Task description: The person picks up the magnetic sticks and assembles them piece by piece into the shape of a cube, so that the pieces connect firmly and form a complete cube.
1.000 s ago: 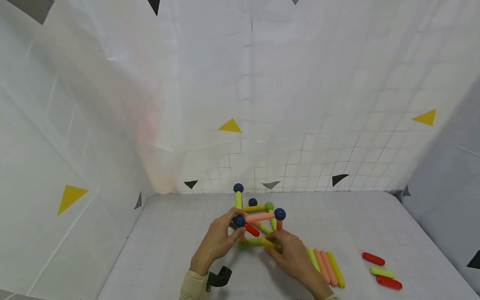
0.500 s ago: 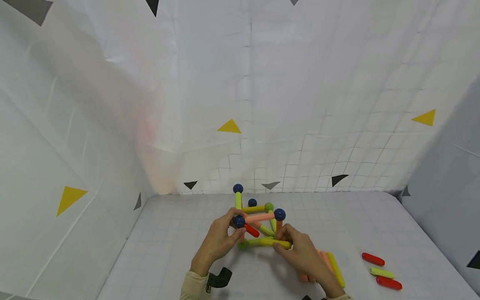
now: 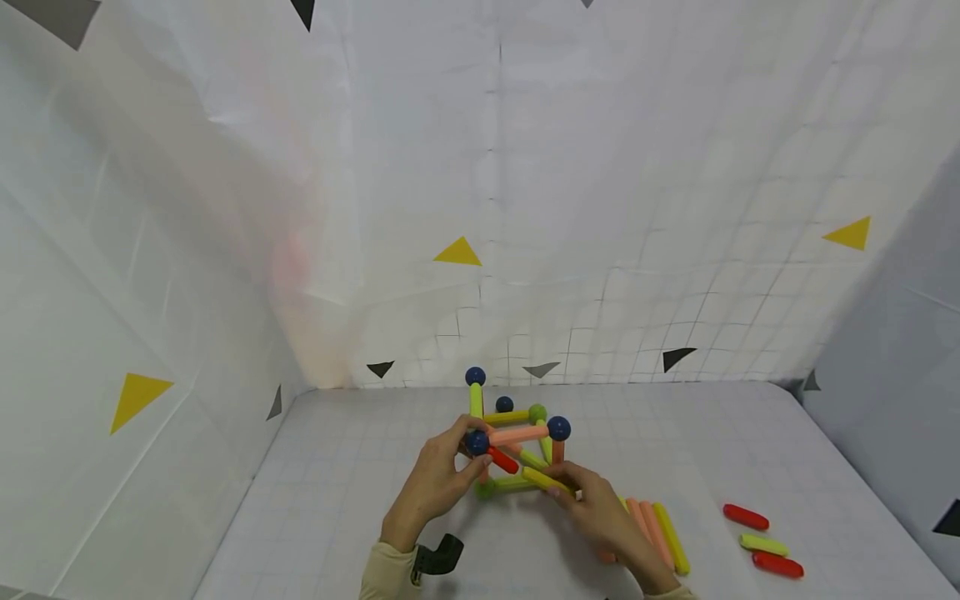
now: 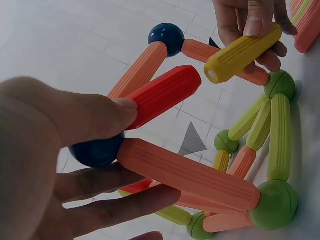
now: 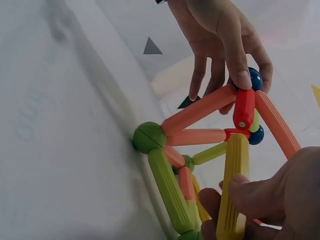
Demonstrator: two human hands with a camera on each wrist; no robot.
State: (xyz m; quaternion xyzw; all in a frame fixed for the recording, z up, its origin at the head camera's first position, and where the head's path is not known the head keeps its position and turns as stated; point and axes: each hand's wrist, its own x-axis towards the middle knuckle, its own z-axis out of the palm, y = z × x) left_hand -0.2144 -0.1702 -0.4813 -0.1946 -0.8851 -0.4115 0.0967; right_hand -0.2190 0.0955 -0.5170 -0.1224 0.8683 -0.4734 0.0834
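A frame of magnetic building rods and balls stands on the table. My left hand point(image 3: 432, 477) pinches a dark blue ball point(image 4: 97, 150) at its upper left corner, the thumb also on a red rod point(image 4: 167, 95) that juts from this ball. A salmon rod point(image 3: 519, 435) runs from it to another blue ball point(image 3: 558, 428). My right hand point(image 3: 596, 510) pinches a yellow rod point(image 5: 234, 185) between thumb and fingers at the lower front. In the right wrist view the yellow rod's far end comes near the red rod's tip. Green balls point(image 4: 273, 205) form the lower corners.
Salmon and yellow rods point(image 3: 670, 537) lie side by side right of my right hand, partly covered by it. Farther right lie two red rods point(image 3: 777, 566) and a short lime rod point(image 3: 763, 546). A blue ball point(image 3: 505, 404) shows behind the frame.
My right hand shifts slightly right, then turns the yellow rod from nearly level to a slant, its left end raised. The left hand keeps its hold on the blue ball.
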